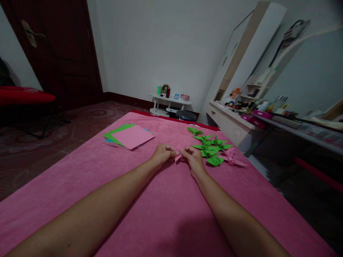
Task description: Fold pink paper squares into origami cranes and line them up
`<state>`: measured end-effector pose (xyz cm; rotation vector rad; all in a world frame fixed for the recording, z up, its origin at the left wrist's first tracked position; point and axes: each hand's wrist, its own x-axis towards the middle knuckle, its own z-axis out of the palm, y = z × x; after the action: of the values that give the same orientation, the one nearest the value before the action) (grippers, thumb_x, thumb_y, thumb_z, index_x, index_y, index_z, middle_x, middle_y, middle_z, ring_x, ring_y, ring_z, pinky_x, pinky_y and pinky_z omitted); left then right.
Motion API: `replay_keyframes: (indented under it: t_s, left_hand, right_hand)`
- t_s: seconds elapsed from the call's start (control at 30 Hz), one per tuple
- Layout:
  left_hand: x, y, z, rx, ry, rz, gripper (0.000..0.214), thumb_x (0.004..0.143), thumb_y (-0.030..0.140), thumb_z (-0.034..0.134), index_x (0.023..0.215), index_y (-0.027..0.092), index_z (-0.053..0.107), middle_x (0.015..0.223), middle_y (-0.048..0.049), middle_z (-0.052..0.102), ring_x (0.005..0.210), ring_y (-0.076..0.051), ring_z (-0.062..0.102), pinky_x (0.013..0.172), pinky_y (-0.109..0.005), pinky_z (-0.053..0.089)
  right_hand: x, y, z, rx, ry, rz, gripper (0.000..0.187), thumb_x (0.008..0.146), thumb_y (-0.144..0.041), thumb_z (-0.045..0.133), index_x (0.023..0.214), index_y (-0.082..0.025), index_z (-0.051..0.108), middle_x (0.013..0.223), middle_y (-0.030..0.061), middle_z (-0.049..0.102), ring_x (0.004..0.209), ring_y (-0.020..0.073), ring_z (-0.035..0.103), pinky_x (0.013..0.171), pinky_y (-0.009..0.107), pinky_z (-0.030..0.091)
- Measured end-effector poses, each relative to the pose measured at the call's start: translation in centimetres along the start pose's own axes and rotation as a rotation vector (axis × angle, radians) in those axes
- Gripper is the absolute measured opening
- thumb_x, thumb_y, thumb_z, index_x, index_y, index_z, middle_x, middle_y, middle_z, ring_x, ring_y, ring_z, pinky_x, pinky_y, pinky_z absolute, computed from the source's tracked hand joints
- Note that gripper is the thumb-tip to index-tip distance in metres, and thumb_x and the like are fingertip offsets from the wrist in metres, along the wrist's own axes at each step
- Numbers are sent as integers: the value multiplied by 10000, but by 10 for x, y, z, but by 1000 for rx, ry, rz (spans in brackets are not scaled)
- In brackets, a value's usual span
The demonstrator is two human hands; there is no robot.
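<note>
Both my hands meet at the middle of a pink cloth-covered surface (160, 214). My left hand (162, 154) and my right hand (192, 157) have their fingers curled and pinched on a small folded pink paper piece (178, 155) held between them. Just right of my right hand lies a cluster of several folded green paper figures (210, 146), with one folded pink paper figure (232, 157) beside them. A stack of flat paper sheets (130, 136), pink on top with green and blue under it, lies to the far left of my hands.
A dark wooden door (61, 53) and a red seat (21, 94) stand at the left. A small white shelf (170, 103) with trinkets is against the far wall. A cluttered dresser with a mirror (241, 117) runs along the right side.
</note>
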<state>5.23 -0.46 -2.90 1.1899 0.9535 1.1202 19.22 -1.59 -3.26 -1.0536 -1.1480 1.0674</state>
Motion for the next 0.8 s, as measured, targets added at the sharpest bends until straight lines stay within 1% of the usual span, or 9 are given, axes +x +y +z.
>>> replay_keyframes:
  t_s: [0.07,0.17,0.3,0.37,0.43,0.53,0.63,0.73,0.8]
  left_hand:
    - [-1,0,0,0,-49,33,300,565,368,729,532,121,563,437,6,511,372,-58,397,409,-198,269]
    - [0,-2,1,-25,-50,75,341,635,432,667,540,129,542,438,20,484,371,-54,373,406,-197,243]
    - [2,-5,1,-85,-40,71,306,646,391,653,546,129,530,453,22,483,382,-56,379,405,-192,243]
    - [2,-5,2,-128,-35,63,303,655,385,644,548,133,514,459,23,483,385,-57,391,407,-189,270]
    - [1,-3,3,-162,-26,60,316,688,421,613,585,136,524,484,14,503,398,-70,429,415,-195,321]
    - [1,-1,3,-168,10,73,361,726,496,566,705,136,570,561,-2,548,443,-92,491,441,-214,393]
    - [1,-2,3,-58,46,140,353,665,463,658,711,121,581,603,-14,574,489,-88,520,461,-198,399]
    - [3,-6,4,26,20,198,370,570,409,749,714,114,578,599,-21,598,502,-102,543,466,-200,398]
    - [3,-8,5,40,13,212,386,550,407,761,721,112,580,586,-17,601,487,-105,539,462,-208,398]
  right_hand:
    - [1,0,-2,10,30,-14,352,538,-408,767,546,-159,518,451,-51,522,406,83,498,420,193,433]
    - [0,0,-1,19,35,-17,332,550,-402,761,545,-155,539,458,-37,546,416,93,515,428,201,432]
    - [-4,-3,3,36,-19,6,298,568,-371,755,554,-153,552,470,-23,578,431,97,538,443,195,437]
    - [-4,-3,5,50,-13,4,289,571,-366,754,565,-154,557,479,-19,591,432,100,550,439,192,439]
    - [-3,-1,5,63,29,-6,290,577,-372,750,577,-154,559,485,-14,599,426,104,559,429,193,444]
    - [0,0,2,87,134,-20,299,575,-375,752,579,-155,550,487,-13,602,413,104,560,416,194,455]
    - [2,0,-1,108,192,-8,299,563,-368,760,584,-151,554,494,-13,604,411,100,560,412,193,473]
    - [2,-1,-1,126,199,1,291,556,-357,763,586,-145,565,511,-16,604,434,101,569,413,189,484]
    - [2,-1,-1,133,199,-6,292,559,-358,762,583,-145,563,514,-23,599,445,98,571,416,183,486]
